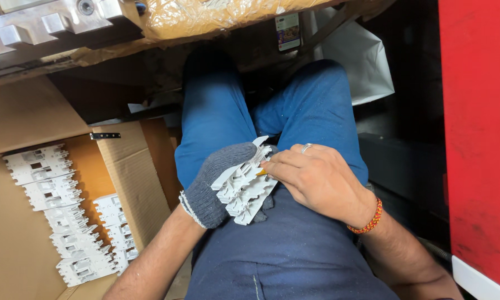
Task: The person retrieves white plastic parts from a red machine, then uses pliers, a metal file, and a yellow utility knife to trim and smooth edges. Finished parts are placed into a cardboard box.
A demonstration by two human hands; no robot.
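My left hand point(212, 179) wears a grey knitted glove and grips a white moulded plastic part point(244, 186) with many ribs and slots, resting on my lap. My right hand point(314, 178) is bare, with a ring on one finger and an orange bead bracelet at the wrist. Its fingertips pinch a small orange-tipped tool point(260, 172) against the upper edge of the white part. Most of the tool is hidden inside the fingers. My legs in blue trousers point(216, 116) stretch forward under a bench.
An open cardboard box point(122, 161) at the left holds several matching white plastic parts point(66, 222) in rows. A red panel point(478, 139) stands close on the right. Metal machine blocks point(44, 25) and plastic-wrapped material point(205, 16) hang overhead. A white bag point(361, 66) lies ahead.
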